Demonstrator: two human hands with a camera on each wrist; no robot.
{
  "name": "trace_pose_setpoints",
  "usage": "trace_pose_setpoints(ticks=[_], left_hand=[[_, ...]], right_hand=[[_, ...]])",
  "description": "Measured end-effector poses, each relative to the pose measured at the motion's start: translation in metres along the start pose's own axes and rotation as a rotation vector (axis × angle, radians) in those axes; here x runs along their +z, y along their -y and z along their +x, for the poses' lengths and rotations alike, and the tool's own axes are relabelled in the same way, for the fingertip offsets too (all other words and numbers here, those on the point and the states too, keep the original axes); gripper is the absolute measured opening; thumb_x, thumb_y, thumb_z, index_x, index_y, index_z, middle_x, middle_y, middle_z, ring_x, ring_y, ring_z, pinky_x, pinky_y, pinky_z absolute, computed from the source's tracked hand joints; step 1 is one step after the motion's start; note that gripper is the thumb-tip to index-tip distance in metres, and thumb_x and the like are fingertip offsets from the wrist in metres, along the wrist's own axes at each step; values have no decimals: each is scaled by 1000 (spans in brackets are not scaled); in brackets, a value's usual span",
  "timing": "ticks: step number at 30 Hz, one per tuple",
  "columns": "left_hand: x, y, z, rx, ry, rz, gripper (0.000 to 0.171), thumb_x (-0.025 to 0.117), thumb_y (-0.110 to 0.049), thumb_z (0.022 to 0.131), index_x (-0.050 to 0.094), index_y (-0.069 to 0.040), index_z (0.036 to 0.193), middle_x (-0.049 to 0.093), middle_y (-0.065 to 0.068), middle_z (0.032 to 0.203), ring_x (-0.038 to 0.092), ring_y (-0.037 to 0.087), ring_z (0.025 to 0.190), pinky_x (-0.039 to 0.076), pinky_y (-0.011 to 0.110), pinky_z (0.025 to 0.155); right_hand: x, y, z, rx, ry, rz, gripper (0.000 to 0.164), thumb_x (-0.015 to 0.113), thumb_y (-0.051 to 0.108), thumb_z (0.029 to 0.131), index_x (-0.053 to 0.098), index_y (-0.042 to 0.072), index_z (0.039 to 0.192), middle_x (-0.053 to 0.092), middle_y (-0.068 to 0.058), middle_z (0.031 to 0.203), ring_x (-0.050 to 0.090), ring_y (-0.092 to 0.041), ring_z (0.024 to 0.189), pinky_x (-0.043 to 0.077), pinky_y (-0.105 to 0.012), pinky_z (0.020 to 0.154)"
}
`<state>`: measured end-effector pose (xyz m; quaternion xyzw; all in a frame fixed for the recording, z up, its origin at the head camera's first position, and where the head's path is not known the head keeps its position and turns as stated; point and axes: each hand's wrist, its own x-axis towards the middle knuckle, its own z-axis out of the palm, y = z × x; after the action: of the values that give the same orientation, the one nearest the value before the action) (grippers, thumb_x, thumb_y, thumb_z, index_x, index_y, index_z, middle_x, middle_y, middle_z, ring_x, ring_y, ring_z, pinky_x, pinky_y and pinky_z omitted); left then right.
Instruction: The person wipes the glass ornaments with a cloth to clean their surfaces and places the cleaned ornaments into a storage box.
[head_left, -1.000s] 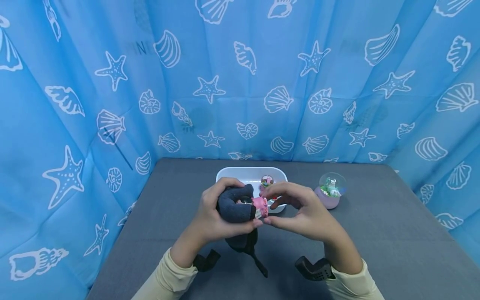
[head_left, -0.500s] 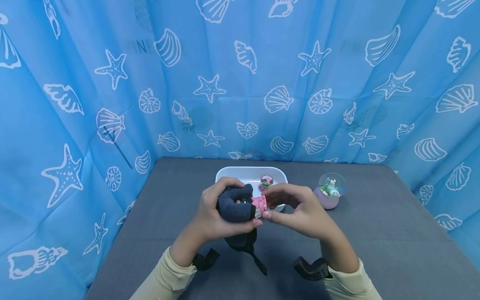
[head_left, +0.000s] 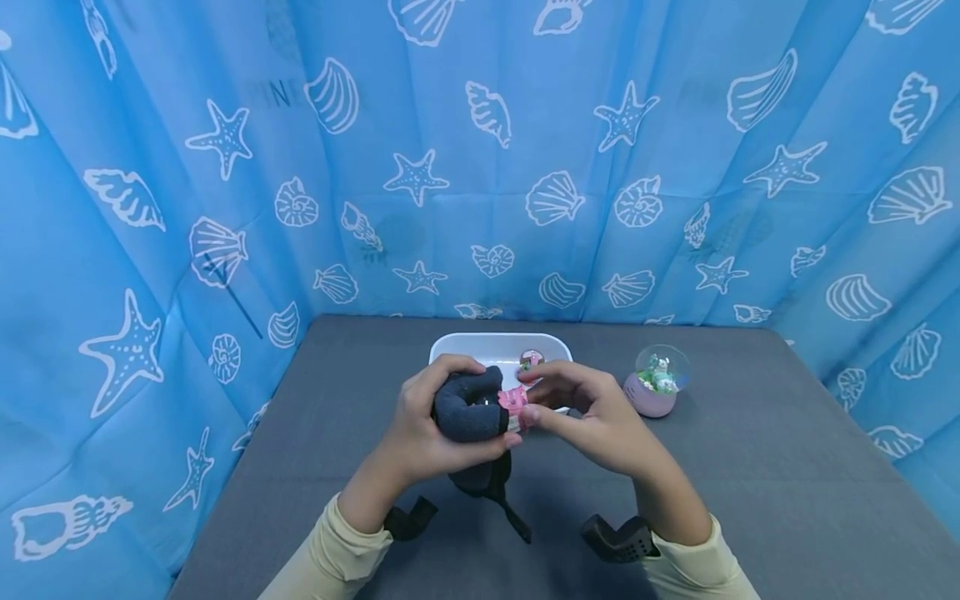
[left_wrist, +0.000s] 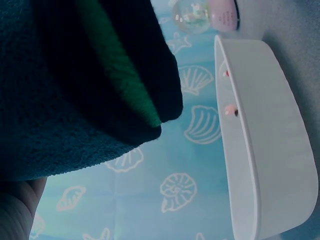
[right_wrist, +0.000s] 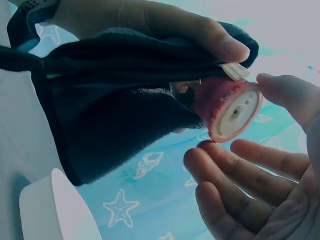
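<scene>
My left hand grips a fuzzy navy cloth piece with black edging, a white tag and a strap hanging below. The cloth wraps round the clear ball of a small snow globe, whose pink base sticks out to the right. In the right wrist view the base's pale round underside faces outward. My right hand pinches the base's rim between thumb and fingertips. A green band shows along the cloth in the left wrist view. Most of the ball is hidden inside the cloth.
Behind the hands stands a white tray with another small snow globe in it. To the right is a larger snow globe with a lilac base. The grey table meets a blue shell-patterned curtain.
The pink base has turned and tilted in the right hand's fingers and moved slightly left. The right hand has shifted a little left with it. The left hand keeps its grip on the cloth.
</scene>
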<state>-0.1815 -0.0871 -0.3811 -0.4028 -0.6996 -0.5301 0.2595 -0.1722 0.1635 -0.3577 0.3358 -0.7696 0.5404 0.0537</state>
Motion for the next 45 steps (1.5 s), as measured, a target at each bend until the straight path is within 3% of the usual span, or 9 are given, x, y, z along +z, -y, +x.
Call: trace_pose_setpoints(ticks=[5, 11, 30, 45], left_hand=[[0, 1, 0, 7, 1, -3, 67, 92, -46, 80, 61, -9, 126, 72, 8, 111, 74, 18, 97, 64, 37, 84], [0, 1, 0, 4, 8, 4, 66, 93, -43, 79, 61, -9, 126, 72, 7, 111, 74, 18, 97, 63, 37, 84], [-1, 1, 0, -3, 9, 5, 67, 94, -42, 78, 61, -9, 126, 73, 7, 110, 74, 17, 98, 63, 36, 85], [-1, 1, 1, 20, -10, 4, 65, 91, -44, 81, 61, -8, 125, 72, 8, 109, 73, 18, 95, 64, 36, 83]], right_hand=[[-7, 3, -1, -85, 14, -45, 50, 82, -3, 88, 67, 6, 134, 72, -11, 128, 74, -18, 107, 64, -35, 90], [-10, 4, -3, -200, 52, -14, 67, 89, -9, 77, 65, 3, 138, 68, -14, 136, 69, -19, 121, 62, -36, 97], [-5, 4, -1, -259, 46, -20, 59, 90, -10, 75, 70, 5, 128, 70, -17, 128, 68, -17, 121, 63, -40, 95], [-2, -2, 1, -283, 21, -13, 57, 88, -12, 75, 72, 1, 128, 75, -12, 122, 74, -19, 102, 66, -37, 81]])
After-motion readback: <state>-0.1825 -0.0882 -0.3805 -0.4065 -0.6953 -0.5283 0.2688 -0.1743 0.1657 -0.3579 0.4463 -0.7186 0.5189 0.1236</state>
